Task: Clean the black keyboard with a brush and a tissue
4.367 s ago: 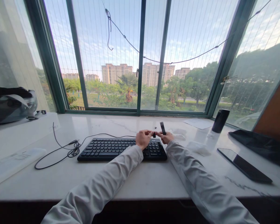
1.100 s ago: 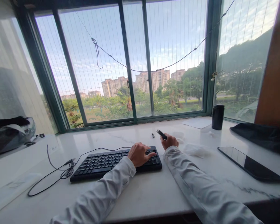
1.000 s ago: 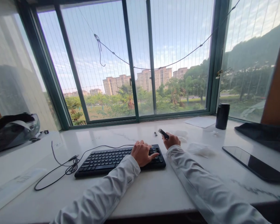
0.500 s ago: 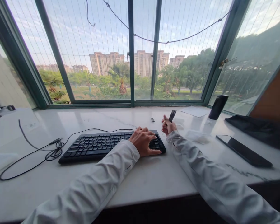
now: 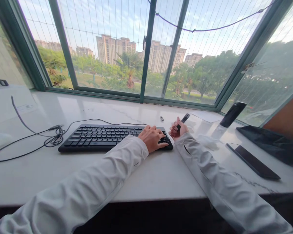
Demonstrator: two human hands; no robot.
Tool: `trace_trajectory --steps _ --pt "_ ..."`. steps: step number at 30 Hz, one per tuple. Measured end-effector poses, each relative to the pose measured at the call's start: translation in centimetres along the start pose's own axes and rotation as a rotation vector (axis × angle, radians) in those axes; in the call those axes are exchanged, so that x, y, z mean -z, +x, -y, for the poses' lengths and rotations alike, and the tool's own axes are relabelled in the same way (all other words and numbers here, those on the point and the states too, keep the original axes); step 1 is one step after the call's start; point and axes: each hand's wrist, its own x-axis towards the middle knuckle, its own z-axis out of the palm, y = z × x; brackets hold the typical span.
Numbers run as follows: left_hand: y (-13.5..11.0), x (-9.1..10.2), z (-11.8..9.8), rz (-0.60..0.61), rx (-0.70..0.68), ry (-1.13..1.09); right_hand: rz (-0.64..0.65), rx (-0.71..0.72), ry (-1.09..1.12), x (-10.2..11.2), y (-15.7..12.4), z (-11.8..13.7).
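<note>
A black keyboard lies on the white countertop. My left hand rests over its right end, fingers apart on the keys, hiding some of them. Just beyond the keyboard's right edge, my right hand is closed round a slim black stick-like object. Its upper end sticks out above my fist, tilted to the right; its exact kind does not show. A small dark and silver piece lies on the counter behind the keyboard, to the left of my right hand.
A coiled black cable lies left of the keyboard. To the right are a clear plastic wrapper, a dark phone, a black cylinder, white paper and black cloth. Windows border the counter's back.
The view has tilted and shifted, so the counter sits higher in the picture. My left thumb has drawn in toward the keys. My right hand still grips the black object, now leaning further right.
</note>
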Motion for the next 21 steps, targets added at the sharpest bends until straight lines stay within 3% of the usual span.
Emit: trace_trajectory --steps 12,21 --pt "0.11 -0.25 -0.21 -0.011 -0.044 -0.047 -0.045 -0.094 -0.042 -0.34 -0.14 -0.26" --pt "0.43 -0.95 0.53 0.012 0.025 -0.289 -0.084 -0.129 -0.149 -0.59 -0.34 -0.15"
